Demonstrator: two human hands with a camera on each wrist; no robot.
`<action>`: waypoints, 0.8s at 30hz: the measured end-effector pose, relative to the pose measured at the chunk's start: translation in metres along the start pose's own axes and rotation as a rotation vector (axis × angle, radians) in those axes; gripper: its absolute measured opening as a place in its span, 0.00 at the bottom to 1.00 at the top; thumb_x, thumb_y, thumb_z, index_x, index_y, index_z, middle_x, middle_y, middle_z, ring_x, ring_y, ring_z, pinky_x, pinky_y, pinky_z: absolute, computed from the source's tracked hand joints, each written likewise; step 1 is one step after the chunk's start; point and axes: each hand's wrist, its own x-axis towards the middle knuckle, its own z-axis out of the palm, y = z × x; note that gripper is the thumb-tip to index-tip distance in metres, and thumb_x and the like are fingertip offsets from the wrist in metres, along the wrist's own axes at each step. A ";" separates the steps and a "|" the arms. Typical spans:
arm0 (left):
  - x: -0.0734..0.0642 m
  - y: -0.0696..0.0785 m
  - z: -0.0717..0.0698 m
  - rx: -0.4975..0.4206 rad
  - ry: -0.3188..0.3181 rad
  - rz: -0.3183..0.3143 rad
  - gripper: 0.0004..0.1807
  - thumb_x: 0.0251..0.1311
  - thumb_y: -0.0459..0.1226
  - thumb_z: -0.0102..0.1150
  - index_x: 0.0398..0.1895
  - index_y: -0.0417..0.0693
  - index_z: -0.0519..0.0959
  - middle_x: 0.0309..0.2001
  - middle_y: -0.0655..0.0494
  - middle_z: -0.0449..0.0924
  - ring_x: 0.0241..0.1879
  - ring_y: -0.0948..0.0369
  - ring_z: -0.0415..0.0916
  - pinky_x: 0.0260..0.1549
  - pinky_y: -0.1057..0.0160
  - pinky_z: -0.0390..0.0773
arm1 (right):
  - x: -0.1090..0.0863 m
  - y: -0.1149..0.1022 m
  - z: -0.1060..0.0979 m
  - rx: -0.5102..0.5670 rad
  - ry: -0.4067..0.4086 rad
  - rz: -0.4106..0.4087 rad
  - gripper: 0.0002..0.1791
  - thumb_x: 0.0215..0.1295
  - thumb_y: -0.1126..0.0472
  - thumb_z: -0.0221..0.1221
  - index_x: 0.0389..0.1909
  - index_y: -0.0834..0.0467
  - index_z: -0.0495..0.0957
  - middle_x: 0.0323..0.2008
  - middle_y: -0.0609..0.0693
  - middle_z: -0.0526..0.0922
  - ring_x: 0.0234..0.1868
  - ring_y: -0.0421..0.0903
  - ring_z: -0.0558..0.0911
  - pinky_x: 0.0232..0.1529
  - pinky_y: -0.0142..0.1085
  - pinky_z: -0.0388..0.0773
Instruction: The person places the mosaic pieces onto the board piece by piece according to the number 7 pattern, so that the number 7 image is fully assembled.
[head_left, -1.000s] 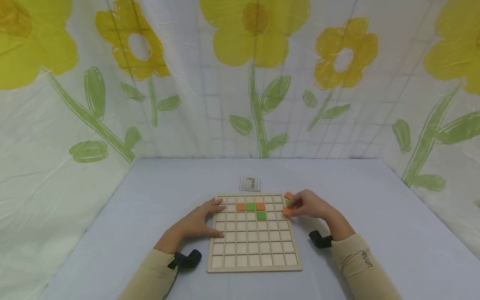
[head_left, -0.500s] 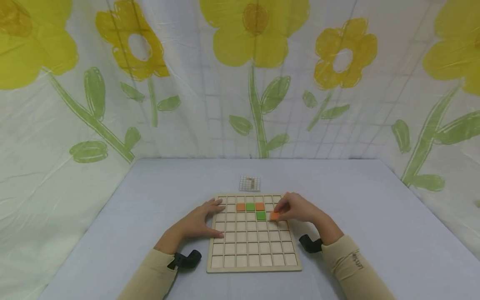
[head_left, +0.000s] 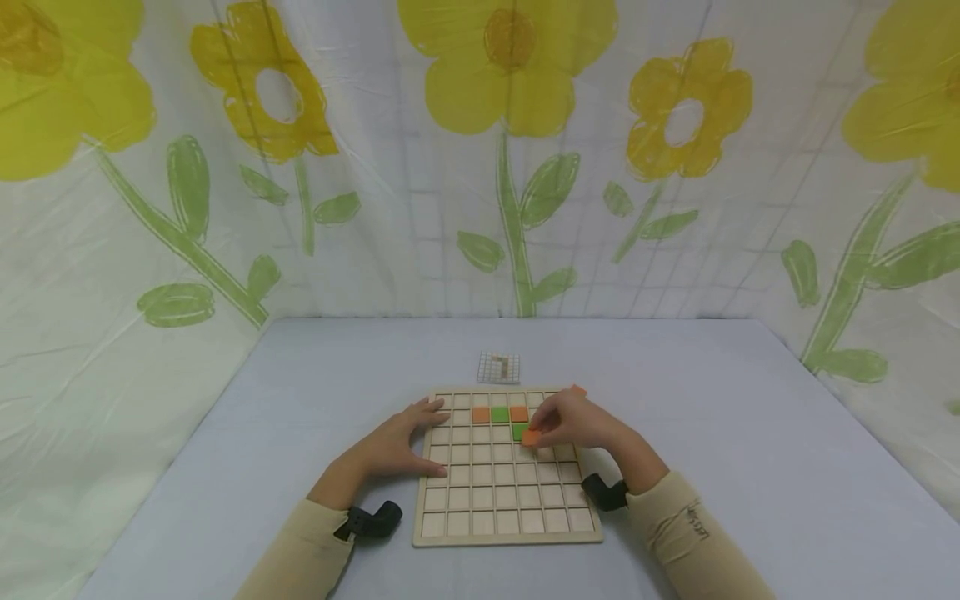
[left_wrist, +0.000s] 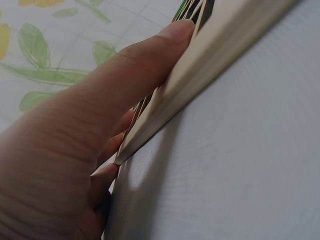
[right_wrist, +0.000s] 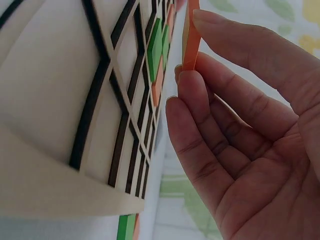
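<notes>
A wooden grid board (head_left: 507,540) lies flat on the table. My right hand (head_left: 577,419) pinches an orange square tile (head_left: 531,438) above it, close to a green tile (head_left: 519,431) set in the grid. In the right wrist view, thumb and fingers grip this orange tile (right_wrist: 191,40) by its edges, clear of the board. Farther up the grid sit an orange tile (head_left: 481,414), another green tile (head_left: 500,414) and a second orange tile (head_left: 519,413) in a row. My left hand (head_left: 390,446) rests its spread thumb and fingers on the board's left edge.
Behind the board lies a small card printed with a grid (head_left: 498,367). A loose orange tile (head_left: 579,389) is by the far right corner, partly behind my right hand. The right wrist view shows a loose green tile (right_wrist: 126,227) there too. A flower-printed curtain (head_left: 375,208) stands behind the table.
My right hand has carried the orange tile left from beyond the board's right edge to beside the lower green tile. My left hand has stayed in place.
</notes>
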 end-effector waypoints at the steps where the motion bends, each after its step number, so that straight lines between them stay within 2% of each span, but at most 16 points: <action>1: 0.000 0.000 0.000 0.001 -0.001 -0.002 0.49 0.34 0.61 0.71 0.65 0.58 0.68 0.72 0.62 0.53 0.74 0.53 0.43 0.70 0.44 0.49 | 0.000 -0.001 0.001 0.008 -0.002 0.005 0.11 0.51 0.62 0.68 0.36 0.61 0.83 0.35 0.50 0.84 0.33 0.36 0.80 0.34 0.27 0.79; 11: 0.000 -0.001 0.000 -0.004 0.002 0.016 0.48 0.35 0.61 0.71 0.64 0.56 0.68 0.72 0.61 0.54 0.74 0.52 0.43 0.70 0.43 0.48 | 0.005 -0.003 0.010 0.017 -0.030 -0.020 0.10 0.51 0.61 0.68 0.34 0.61 0.82 0.30 0.48 0.83 0.29 0.35 0.78 0.31 0.27 0.78; 18: 0.000 -0.002 0.000 -0.007 0.002 0.014 0.48 0.35 0.61 0.71 0.65 0.57 0.68 0.72 0.61 0.54 0.74 0.52 0.43 0.70 0.43 0.49 | 0.005 -0.001 0.015 0.032 -0.050 0.013 0.11 0.51 0.59 0.68 0.36 0.58 0.82 0.29 0.46 0.82 0.29 0.35 0.78 0.31 0.28 0.78; 24: 0.001 -0.001 0.000 0.000 -0.002 0.006 0.48 0.35 0.61 0.70 0.65 0.58 0.67 0.72 0.62 0.53 0.74 0.54 0.42 0.70 0.43 0.49 | 0.005 0.003 0.017 0.034 -0.058 0.009 0.11 0.52 0.58 0.68 0.35 0.57 0.82 0.29 0.45 0.82 0.30 0.35 0.78 0.32 0.27 0.78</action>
